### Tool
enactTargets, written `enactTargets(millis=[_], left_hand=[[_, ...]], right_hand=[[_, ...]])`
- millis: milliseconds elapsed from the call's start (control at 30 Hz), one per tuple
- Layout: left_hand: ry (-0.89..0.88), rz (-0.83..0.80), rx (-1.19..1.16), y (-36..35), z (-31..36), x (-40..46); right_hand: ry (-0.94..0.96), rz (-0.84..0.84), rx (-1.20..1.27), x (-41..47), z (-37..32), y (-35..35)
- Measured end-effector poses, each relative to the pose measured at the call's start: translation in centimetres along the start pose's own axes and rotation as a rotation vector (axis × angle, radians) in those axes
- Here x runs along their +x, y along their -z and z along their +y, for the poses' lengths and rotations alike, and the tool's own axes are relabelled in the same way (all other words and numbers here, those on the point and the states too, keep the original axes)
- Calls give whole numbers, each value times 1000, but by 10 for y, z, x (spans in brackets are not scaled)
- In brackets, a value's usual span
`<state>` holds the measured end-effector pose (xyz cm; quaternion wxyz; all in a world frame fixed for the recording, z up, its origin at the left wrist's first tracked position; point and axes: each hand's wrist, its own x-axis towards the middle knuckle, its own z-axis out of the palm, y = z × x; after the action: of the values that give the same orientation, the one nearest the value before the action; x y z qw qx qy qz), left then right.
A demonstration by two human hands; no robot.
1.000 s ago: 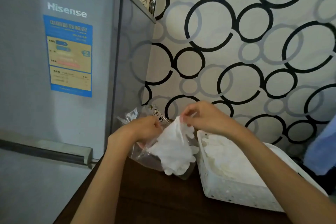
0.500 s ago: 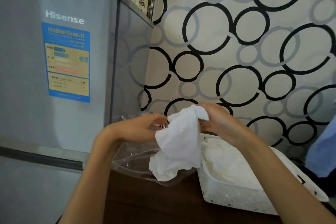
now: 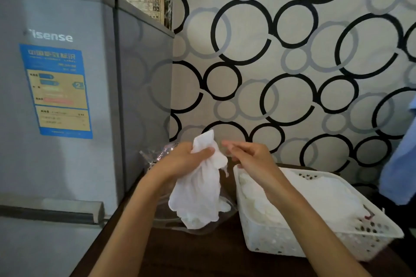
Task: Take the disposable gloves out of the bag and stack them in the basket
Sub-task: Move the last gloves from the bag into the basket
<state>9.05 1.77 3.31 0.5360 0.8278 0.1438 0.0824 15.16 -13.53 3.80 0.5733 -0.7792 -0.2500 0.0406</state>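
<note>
A bunch of white disposable gloves hangs from my left hand, which is shut on its upper part above the dark table. The clear plastic bag lies crumpled behind and under the bunch, mostly hidden by it. Just right of the bunch's top, my right hand has its fingers loosely apart and holds nothing. The white perforated basket stands at the right and holds a stack of white gloves under my right forearm.
A grey fridge stands close on the left, against the dark wooden table. A wall with black and grey rings rises right behind the basket. Blue cloth hangs at the far right.
The bunch of gloves passed from my right hand to my left hand and is out of the bag. My right hand let go and opened.
</note>
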Motion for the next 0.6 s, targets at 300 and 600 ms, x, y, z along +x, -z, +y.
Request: enactTargets(millis=[300,600], left_hand=[[-91,137,-778,-39,14,1],[-85,53,168,-22,-3,8]], right_hand=[[87,-61,-206,-27,20,22],[57,174,106,-15,21,83]])
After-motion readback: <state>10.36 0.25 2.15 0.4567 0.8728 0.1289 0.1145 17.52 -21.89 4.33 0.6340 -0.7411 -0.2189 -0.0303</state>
